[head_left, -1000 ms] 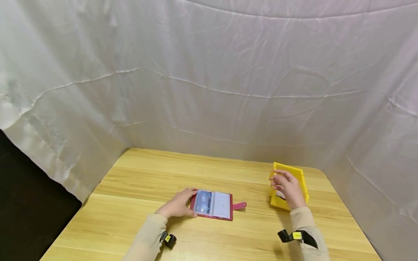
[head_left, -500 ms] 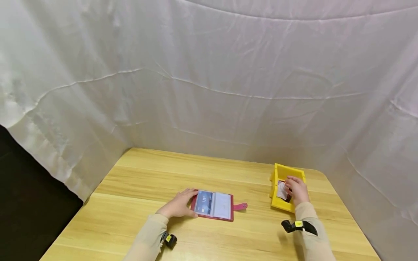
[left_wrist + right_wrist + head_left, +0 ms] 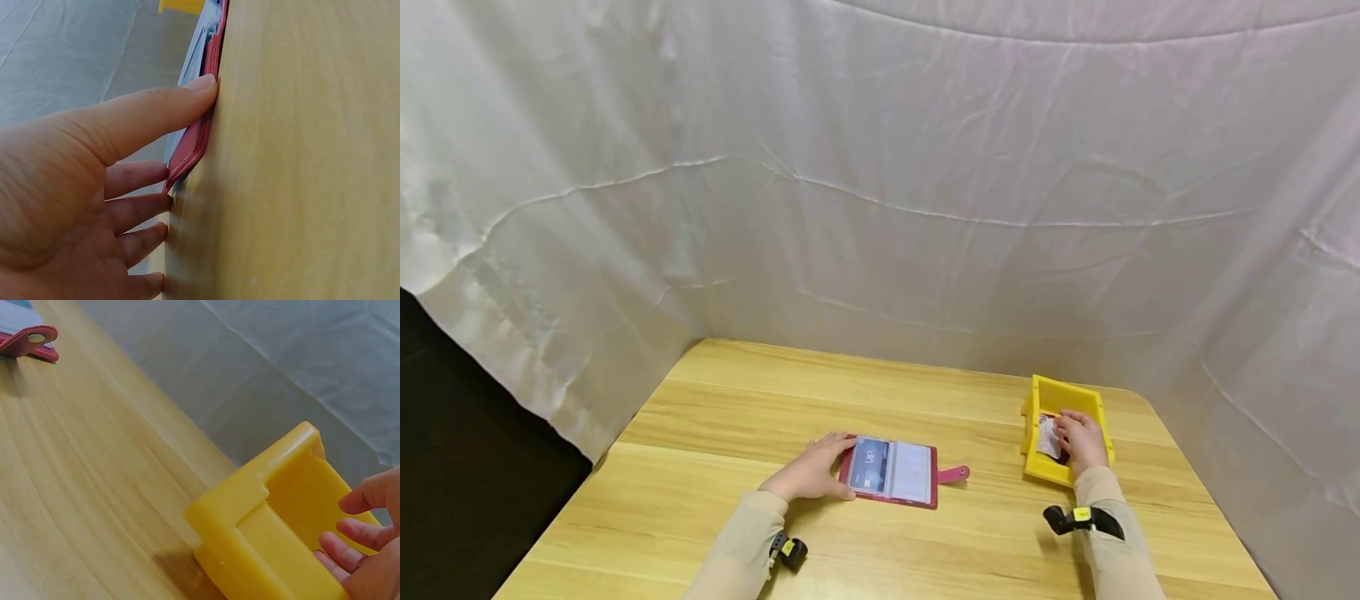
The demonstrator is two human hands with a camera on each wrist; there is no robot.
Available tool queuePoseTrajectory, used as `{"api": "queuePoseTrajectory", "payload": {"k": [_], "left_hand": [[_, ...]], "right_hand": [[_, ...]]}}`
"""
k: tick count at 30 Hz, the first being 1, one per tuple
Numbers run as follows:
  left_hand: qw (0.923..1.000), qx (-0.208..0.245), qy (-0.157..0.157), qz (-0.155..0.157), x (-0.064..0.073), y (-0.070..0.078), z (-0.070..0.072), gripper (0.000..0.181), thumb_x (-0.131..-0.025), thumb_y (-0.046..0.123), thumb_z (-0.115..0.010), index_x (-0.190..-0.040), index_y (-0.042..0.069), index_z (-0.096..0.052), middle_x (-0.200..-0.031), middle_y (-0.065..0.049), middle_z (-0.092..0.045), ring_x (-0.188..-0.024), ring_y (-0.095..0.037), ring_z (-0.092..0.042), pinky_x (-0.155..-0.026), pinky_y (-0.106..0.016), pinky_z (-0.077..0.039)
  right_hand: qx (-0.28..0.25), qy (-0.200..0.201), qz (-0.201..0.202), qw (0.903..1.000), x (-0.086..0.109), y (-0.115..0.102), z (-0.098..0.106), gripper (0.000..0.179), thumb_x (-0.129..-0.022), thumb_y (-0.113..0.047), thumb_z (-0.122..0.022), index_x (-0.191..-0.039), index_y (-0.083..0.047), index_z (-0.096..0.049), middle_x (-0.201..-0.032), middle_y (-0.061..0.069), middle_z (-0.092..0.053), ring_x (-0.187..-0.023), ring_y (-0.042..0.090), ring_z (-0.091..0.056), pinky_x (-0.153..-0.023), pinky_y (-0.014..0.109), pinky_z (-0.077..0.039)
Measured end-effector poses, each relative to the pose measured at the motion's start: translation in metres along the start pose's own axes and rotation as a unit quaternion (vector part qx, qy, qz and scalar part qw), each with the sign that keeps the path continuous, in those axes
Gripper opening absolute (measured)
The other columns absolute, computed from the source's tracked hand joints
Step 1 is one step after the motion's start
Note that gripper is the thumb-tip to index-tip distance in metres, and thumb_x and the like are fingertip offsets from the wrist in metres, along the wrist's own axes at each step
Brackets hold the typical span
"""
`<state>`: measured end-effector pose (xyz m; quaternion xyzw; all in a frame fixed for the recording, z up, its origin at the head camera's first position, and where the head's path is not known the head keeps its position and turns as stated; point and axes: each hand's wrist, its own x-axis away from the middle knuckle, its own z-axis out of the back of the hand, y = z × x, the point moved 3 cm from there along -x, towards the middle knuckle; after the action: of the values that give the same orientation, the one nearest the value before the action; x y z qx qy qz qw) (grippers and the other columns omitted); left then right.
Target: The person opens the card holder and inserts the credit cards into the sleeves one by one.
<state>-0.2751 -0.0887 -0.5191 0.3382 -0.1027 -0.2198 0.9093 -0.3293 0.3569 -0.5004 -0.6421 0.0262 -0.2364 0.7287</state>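
A red card holder lies spread on the table, with a blue VIP card behind its left clear sleeve. Its snap strap points right. My left hand rests along the holder's left side. In the left wrist view the thumb lies straight on the red near edge, and the fingertips touch the side. Inside a yellow bin at the right is my right hand, fingers spread and loosely bent beside a whitish card. Nothing shows between them in the right wrist view; the bin's floor is hidden there.
The bin's raised yellow walls surround my right fingers. A wooden table carries everything, and a pale grey curtain hangs along its back and sides. Wrist cameras are strapped to both forearms.
My right hand has shifted right and come down into the bin, uncovering the whitish card at the bin's left. My left hand and the card holder stay as they were.
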Motion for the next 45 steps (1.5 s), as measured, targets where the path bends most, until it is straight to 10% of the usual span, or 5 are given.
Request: {"api": "queuePoseTrajectory", "payload": {"k": [7, 13, 23, 31, 45], "left_hand": [[1.0, 0.001, 0.001, 0.0, -0.0004, -0.0009, -0.0008, 0.089, -0.073, 0.028, -0.084, -0.146, 0.002, -0.041, -0.155, -0.024, -0.032, -0.147, -0.045, -0.022, -0.119, -0.066, -0.013], [1.0, 0.004, 0.0, -0.003, -0.0001, -0.0002, -0.0006, 0.089, -0.073, 0.027, -0.084, -0.146, 0.002, -0.041, -0.155, -0.024, -0.032, -0.146, -0.045, -0.022, -0.118, -0.067, -0.013], [1.0, 0.002, 0.0, -0.001, 0.0003, -0.0003, -0.0004, 0.089, -0.073, 0.027, -0.083, -0.146, 0.002, -0.04, -0.156, -0.024, -0.032, -0.147, -0.045, -0.022, -0.119, -0.066, -0.012], [1.0, 0.002, -0.001, 0.0, -0.0001, 0.0002, -0.0008, 0.089, -0.073, 0.027, -0.084, -0.146, 0.002, -0.041, -0.156, -0.024, -0.032, -0.147, -0.045, -0.022, -0.119, -0.065, -0.012], [1.0, 0.004, -0.001, -0.001, 0.0004, 0.0013, 0.0, 0.089, -0.073, 0.027, -0.084, -0.146, 0.0, -0.04, -0.155, -0.025, -0.032, -0.146, -0.046, -0.022, -0.119, -0.066, -0.011]], "right_hand": [[-0.025, 0.006, 0.0, 0.9997, -0.0007, 0.0014, -0.0006, 0.056, -0.099, -0.023, -0.049, -0.147, 0.0, -0.033, -0.134, 0.012, -0.043, -0.123, 0.028, -0.044, -0.111, 0.044, -0.039], [-0.033, 0.03, 0.028, 0.9986, -0.0002, 0.0009, 0.0015, 0.05, -0.097, -0.02, -0.054, -0.14, -0.001, -0.041, -0.105, -0.007, -0.053, -0.101, 0.012, -0.052, -0.086, 0.022, -0.05], [0.06, 0.037, 0.083, 0.994, -0.0016, 0.0, -0.0038, 0.055, -0.086, 0.005, -0.048, -0.14, 0.008, -0.039, -0.137, 0.026, -0.042, -0.108, 0.026, -0.045, -0.063, 0.012, -0.042], [0.076, -0.01, 0.034, 0.9964, -0.0034, 0.0038, -0.0014, 0.059, -0.087, -0.001, -0.046, -0.143, 0.01, -0.034, -0.132, 0.028, -0.045, -0.079, 0.016, -0.051, -0.057, 0.024, -0.046], [0.049, -0.054, 0.008, 0.9973, 0.002, -0.0006, 0.0002, 0.057, -0.094, -0.006, -0.04, -0.146, 0.01, -0.028, -0.135, 0.028, -0.04, -0.08, 0.014, -0.054, -0.062, 0.022, -0.051]]}}
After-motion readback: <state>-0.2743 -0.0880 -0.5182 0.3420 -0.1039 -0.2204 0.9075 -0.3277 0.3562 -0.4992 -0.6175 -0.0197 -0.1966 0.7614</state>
